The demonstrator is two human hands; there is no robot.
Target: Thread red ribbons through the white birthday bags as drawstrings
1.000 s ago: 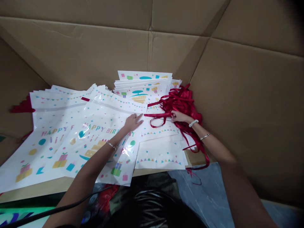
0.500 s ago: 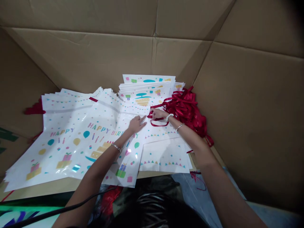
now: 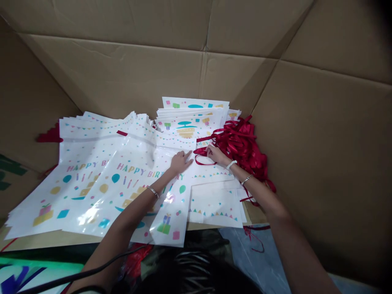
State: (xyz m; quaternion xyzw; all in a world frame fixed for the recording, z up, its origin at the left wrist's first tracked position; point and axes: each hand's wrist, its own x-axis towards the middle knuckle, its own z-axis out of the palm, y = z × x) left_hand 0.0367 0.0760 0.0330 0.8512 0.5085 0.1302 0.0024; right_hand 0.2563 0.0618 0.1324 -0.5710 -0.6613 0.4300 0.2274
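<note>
My left hand (image 3: 180,162) lies on the right edge of a glossy printed birthday sheet (image 3: 122,179), its fingers apart and holding nothing. Just to its right, my right hand (image 3: 215,154) pinches a red ribbon (image 3: 200,151), whose loop lies on the white sheets below. Beside that hand sits a big tangled heap of red ribbon (image 3: 245,143). A stack of printed sheets (image 3: 186,122) rises behind both hands, and more white sheets (image 3: 214,202) with small coloured flags lie nearer to me.
Tall cardboard walls (image 3: 122,73) enclose the work surface at the back and sides. A black cable (image 3: 101,267) crosses my left forearm. Red ribbon shows at the far left (image 3: 50,134), and thin red strands (image 3: 254,239) hang over the front edge.
My right hand has moved right, away from my left hand, with the ribbon between its fingers. My left hand stays at the sheet's edge. The view has shifted slightly.
</note>
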